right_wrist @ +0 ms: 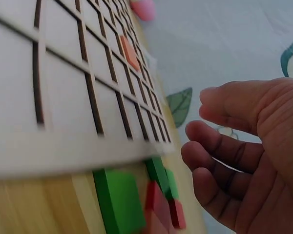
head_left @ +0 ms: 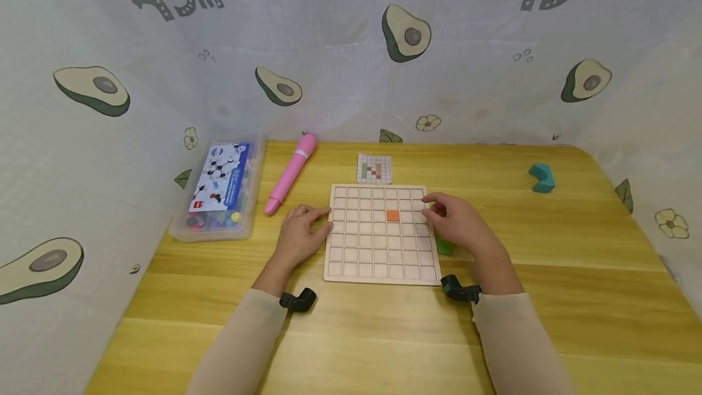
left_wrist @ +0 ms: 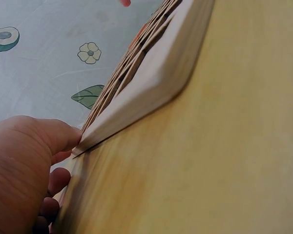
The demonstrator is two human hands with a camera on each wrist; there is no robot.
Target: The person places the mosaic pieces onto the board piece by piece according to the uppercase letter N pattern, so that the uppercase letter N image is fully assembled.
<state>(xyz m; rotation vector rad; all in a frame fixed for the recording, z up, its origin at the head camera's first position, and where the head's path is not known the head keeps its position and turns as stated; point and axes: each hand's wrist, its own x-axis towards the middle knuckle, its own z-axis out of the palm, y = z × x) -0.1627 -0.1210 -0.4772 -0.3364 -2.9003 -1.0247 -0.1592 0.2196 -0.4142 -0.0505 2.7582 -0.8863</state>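
A light wooden grid board (head_left: 366, 253) lies on the table, with one orange square tile (head_left: 393, 216) in a cell of its upper right half. My left hand (head_left: 298, 235) rests against the board's left edge, thumb and fingertips touching the rim. Over the right edge hovers my right hand (head_left: 459, 221), its fingers loosely bent and nothing between them in the right wrist view. Below that hand, beside the board, lie green tiles (right_wrist: 119, 200) and red tiles (right_wrist: 158, 207), mostly hidden by the hand in the head view.
Behind the board lies a small printed grid card (head_left: 375, 169) with coloured squares. A pink pen-like stick (head_left: 290, 174) and a clear plastic box (head_left: 219, 191) of coloured balls are to the left. A teal arch block (head_left: 542, 178) sits at the far right. Printed cloth hangs behind.
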